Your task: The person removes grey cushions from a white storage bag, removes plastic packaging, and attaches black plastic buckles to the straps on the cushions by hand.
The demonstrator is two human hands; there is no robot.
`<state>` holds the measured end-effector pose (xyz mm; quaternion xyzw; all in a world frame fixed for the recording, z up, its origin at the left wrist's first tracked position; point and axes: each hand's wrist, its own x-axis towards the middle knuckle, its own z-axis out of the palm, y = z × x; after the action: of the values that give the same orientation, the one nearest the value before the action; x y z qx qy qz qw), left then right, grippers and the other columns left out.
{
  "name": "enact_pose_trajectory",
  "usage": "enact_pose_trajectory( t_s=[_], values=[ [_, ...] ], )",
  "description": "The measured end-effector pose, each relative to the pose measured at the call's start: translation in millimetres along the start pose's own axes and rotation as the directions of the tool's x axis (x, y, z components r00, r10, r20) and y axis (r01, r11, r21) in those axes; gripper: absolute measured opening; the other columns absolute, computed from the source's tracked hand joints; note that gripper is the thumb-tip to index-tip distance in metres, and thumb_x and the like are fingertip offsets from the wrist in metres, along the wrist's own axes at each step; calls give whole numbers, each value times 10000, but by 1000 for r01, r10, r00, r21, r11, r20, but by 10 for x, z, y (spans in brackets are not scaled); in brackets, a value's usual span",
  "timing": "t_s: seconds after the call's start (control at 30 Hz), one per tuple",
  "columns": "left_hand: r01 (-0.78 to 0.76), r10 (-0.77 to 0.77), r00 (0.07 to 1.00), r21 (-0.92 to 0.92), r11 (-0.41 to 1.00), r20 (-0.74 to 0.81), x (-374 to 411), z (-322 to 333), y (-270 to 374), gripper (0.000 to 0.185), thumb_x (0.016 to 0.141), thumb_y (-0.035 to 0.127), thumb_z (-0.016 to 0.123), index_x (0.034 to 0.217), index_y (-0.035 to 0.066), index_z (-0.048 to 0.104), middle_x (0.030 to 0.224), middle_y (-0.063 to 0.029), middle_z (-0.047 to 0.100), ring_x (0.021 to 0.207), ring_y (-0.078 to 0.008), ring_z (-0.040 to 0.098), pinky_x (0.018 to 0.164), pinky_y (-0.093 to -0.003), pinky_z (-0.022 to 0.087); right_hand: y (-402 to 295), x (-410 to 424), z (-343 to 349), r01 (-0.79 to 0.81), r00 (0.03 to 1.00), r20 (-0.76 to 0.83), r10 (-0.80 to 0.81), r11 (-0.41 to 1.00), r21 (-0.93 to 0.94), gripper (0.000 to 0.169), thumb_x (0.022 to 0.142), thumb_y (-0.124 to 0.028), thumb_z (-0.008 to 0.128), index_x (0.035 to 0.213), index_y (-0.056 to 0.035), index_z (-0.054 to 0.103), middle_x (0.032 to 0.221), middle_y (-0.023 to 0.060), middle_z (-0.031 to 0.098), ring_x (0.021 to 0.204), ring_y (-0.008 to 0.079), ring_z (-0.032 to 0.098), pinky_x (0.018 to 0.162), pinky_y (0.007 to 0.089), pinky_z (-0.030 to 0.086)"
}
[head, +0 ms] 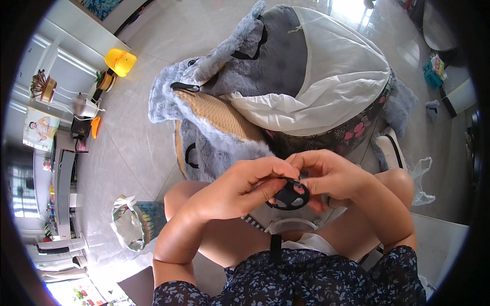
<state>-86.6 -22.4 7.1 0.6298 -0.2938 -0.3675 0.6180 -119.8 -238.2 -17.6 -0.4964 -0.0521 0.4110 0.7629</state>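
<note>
Both hands meet above my lap at a small round black object (289, 197) with openings in it, like a small wheel. My left hand (250, 183) grips its left edge between thumb and fingers. At its upper right rim, my right hand (329, 174) pinches with thumb and forefinger; the fingertips partly hide what they hold. Just beyond the hands lie grey plush pieces (226, 153) with a tan textured backing (218, 111) and black straps. A large floral fabric bag (356, 134) with a white lining (340, 65) lies open behind them, more grey plush inside.
A lined blue wastebasket (151, 220) stands by my left knee. To the right are a clear plastic bag (421, 183) and a white-and-grey plush piece (388, 151). A yellow stool (120, 61) and potted plants (103, 80) stand along the left wall on the tiled floor.
</note>
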Motion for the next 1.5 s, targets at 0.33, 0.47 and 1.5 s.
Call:
enact_pose_trajectory(
  t_s=[0.33,0.47,1.5],
  values=[
    [226,-240,959,-102,969,-154,32,-10,-6,147,899,147,525,987,29,526,830,13,570,698,-25,525,564,-171,454,22,-52,139,214,914,-220,-341,866,-452,81,830,5,542,909,-6,550,748,18,565,511,69,501,464,213,391],
    [285,-296,937,-83,955,-187,60,-12,19,159,895,164,536,974,27,532,809,17,570,681,-22,524,550,-167,456,40,-62,157,309,780,-173,-601,612,-728,83,800,16,557,879,-12,551,738,67,552,586,145,534,520,244,414],
    [-44,-28,826,-113,993,-563,134,68,-75,177,861,69,565,928,5,414,736,-52,578,631,-53,537,565,-183,449,159,81,65,223,722,-345,-599,674,-704,164,795,-116,661,832,34,607,677,40,574,588,35,462,502,215,393]
  ],
)
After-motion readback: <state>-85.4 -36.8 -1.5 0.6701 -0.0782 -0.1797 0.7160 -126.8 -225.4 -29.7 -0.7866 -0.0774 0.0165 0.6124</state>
